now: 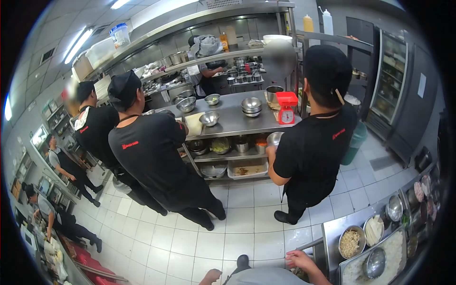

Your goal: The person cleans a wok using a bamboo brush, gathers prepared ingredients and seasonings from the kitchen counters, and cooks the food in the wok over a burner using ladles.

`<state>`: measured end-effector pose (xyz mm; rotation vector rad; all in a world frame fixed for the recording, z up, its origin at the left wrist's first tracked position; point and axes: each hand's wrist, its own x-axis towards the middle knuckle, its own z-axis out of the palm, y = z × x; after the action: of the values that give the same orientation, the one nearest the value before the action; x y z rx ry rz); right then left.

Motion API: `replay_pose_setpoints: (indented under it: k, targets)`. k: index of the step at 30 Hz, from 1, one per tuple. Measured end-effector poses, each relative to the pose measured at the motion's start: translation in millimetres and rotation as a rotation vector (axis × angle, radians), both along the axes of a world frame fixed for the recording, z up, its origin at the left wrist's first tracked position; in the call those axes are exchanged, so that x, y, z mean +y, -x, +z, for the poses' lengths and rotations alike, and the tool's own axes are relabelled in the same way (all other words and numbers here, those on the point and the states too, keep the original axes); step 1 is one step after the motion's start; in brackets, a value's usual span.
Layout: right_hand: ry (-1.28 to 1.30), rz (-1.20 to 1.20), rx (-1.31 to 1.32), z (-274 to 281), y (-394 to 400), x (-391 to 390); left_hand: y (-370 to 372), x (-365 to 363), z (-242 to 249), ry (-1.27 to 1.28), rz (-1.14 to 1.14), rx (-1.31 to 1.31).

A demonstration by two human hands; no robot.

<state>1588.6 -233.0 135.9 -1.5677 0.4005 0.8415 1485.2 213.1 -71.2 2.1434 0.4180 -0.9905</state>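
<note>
Steel counter edge [317, 243] under the right hand [304, 260], fingertips curled loosely over it: rigid, slick, best gripped along the rim. Just beyond the fingers, noodle bowl [350, 242] and tray [380, 263]. Left hand [211, 276] cut off at frame bottom, fingers unreadable.

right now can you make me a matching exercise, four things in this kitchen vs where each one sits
Things:
1. red kitchen scale
2. stack of steel bowls
3. bowl of noodles
4. yellow squeeze bottle

Places:
A. on the counter at lower right, near the right hand
B. on the high shelf at the top of the picture
C. at the right end of the middle steel table, beside the person in black
D. on the middle steel table, just left of the scale

Pairs: 1-C, 2-D, 3-A, 4-B
</note>
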Motion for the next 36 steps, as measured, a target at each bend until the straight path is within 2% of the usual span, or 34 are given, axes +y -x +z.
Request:
replay_pose_setpoints:
  k: [1,3,6,7,10,11,12,14,15,18,19,21,24,28,30,32,34,35,36]
  targets:
    - [0.018,-0.012,0.0,-0.2,-3.2,1.8,-8.6,8.0,-1.5,0.009,-0.002,-0.001]
    - [0.049,-0.047,-0.012,4.0,-12.6,6.1,-32.8,22.0,2.5,-0.294,-0.88,-0.3]
    - [0.145,-0.108,-0.076,-0.7,-26.5,11.8,-65.8,32.1,2.1,-0.264,-0.751,-0.194]
    - [0.216,-0.133,-0.129,-1.8,-31.2,14.3,-78.9,32.9,-1.9,-0.17,-0.49,-0.126]
    - [0.232,-0.215,-0.164,-2.5,-38.8,23.0,-119.8,37.6,-5.2,-0.175,-0.557,-0.058]
    - [0.236,-0.223,-0.166,-5.0,-40.2,25.0,-132.6,27.6,23.9,-0.082,-0.198,0.045]
    - [0.225,-0.251,-0.18,-8.7,-40.2,26.3,-151.7,28.7,32.7,-0.078,-0.205,0.042]
    - [0.223,-0.282,-0.19,-14.7,-32.8,28.2,-177.2,28.4,37.7,-0.158,-0.468,0.013]
    - [0.209,-0.297,-0.17,-18.5,-27.7,28.5,-184.7,31.5,24.2,-0.139,-0.43,-0.071]
    - [0.174,-0.326,-0.122,-33.6,-18.1,28.9,-218.7,22.8,35.1,-0.139,-0.46,-0.059]
    - [0.15,-0.344,-0.08,-35.4,-18.7,28.8,-225.8,21.2,25.6,-0.137,-0.457,-0.06]
    - [0.164,-0.325,-0.045,-33.3,-27.4,24.4,-234.0,22.7,-15.6,-0.12,-0.56,-0.312]
    - [0.176,-0.317,-0.023,-35.9,-41.2,6.7,-247.0,7.8,-19.8,-0.115,-0.532,-0.235]
    - [0.111,-0.375,-0.098,-52.0,-89.9,-24.8,-260.1,-26.5,15.5,-0.113,-0.46,0.038]
    - [0.065,-0.408,-0.116,-56.9,-113.4,-33.9,-270.8,-35.4,14.9,-0.132,-0.789,-0.139]
    - [0.078,-0.429,-0.136,-52.8,-134.1,-42.0,-289.5,-46.0,27.1,-0.172,-0.933,-0.246]
    - [0.048,-0.412,-0.096,-37.0,-155.8,-46.8,-308.2,-56.2,35.8,-0.141,-0.706,-0.274]
    - [0.025,-0.397,-0.056,-30.8,-164.9,-48.4,-317.7,-59.5,37.6,-0.159,-0.705,-0.339]
    - [0.012,-0.39,-0.045,-32.0,-172.7,-52.6,-323.8,-65.7,47.8,-0.151,-0.583,-0.379]
